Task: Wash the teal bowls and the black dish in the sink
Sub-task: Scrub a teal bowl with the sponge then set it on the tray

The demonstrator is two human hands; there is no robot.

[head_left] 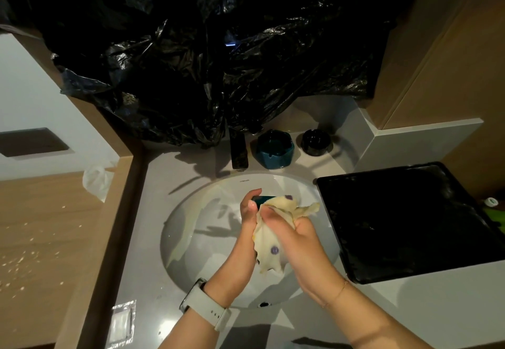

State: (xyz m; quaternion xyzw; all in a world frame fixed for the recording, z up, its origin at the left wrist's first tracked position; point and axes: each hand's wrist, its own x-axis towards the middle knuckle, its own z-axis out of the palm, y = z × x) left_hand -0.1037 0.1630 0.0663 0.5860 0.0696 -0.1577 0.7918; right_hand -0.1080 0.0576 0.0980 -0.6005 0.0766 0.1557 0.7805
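Standing over the white oval sink (191,239), the person works with 2 hands above the basin. The left hand (250,213) has its grip curled round 1 small teal bowl (262,199), of which only a dark teal edge shows past the fingers. The right hand (289,228) has its grip closed on 1 cream cloth with purple dots (269,244), pressing it against that bowl; the cloth drapes down between both wrists. A white-strapped watch (203,303) sits on the left wrist.

Behind the sink, on the grey counter (410,307), stands 1 more teal ceramic bowl with notched rim (274,149), just right of the black faucet (239,150). Further right, apart from it, stands 1 small round black dish (317,142). So 2 teal bowls and 1 black dish are in view. 1 large black rectangular tray (410,223) lies on the counter right of the sink. Crumpled black plastic sheeting (205,61) hangs above.
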